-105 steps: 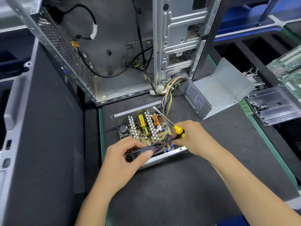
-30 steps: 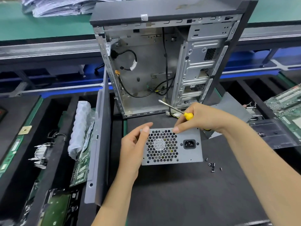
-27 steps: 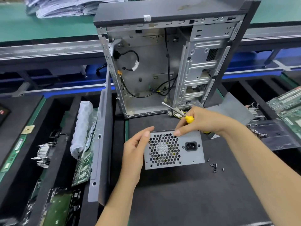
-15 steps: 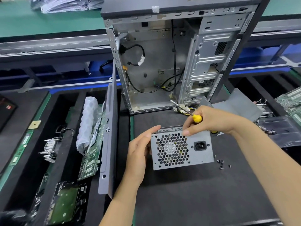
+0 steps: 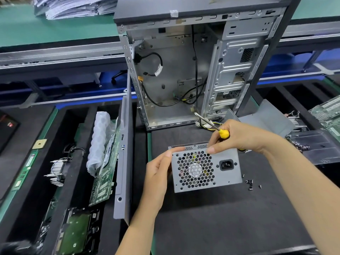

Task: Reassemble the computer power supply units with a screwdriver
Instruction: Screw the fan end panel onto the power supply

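Workbench mat (image 5: 220,227) bears loose screws (image 5: 250,184) before open computer case (image 5: 184,70).

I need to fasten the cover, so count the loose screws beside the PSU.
6, roughly; they are tiny. All screws lie on the mat right of the PSU: one nearest it, four clustered, one farthest right. Others may be hidden.
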The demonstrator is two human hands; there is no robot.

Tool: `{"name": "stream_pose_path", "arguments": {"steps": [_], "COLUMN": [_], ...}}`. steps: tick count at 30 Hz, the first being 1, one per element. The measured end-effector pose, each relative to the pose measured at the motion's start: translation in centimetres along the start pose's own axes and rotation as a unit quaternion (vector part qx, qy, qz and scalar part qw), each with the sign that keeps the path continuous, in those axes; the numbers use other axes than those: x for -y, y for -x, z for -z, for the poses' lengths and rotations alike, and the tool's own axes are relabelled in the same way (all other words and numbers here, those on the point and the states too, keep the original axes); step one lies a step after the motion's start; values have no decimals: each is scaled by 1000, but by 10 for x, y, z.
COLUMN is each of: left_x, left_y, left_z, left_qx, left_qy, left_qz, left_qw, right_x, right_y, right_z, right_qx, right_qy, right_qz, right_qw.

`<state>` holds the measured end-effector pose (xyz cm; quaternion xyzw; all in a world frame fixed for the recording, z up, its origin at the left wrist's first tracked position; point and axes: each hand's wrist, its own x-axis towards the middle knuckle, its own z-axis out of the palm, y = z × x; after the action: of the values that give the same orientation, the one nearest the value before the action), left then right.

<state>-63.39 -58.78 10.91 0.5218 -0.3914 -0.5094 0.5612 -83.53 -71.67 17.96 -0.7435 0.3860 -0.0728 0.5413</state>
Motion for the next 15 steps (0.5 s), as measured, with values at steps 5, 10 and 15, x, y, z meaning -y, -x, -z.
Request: {"name": "stream_pose_path", "arguments": {"steps": [5,10,15], "left_x": [-1,-2,-2], "left_y": [-1,-2,-2], "left_z": [-2,-2,-3], "left_qx": [-11,-8,-7], "left_qy": [-2,-3,10], "left_qz": [5,11,21], "left_qw": [1000,1000,1000], "right_x": [3,2,1], "right_y": [-2,-3,-4], "right_z": [1,2,2], "right_qx": [-1,-10,-4], "right_qy": [-10,-15,-11], "right_qz": [1,-2,-1], "right_qw": [1000,1000,1000]}}
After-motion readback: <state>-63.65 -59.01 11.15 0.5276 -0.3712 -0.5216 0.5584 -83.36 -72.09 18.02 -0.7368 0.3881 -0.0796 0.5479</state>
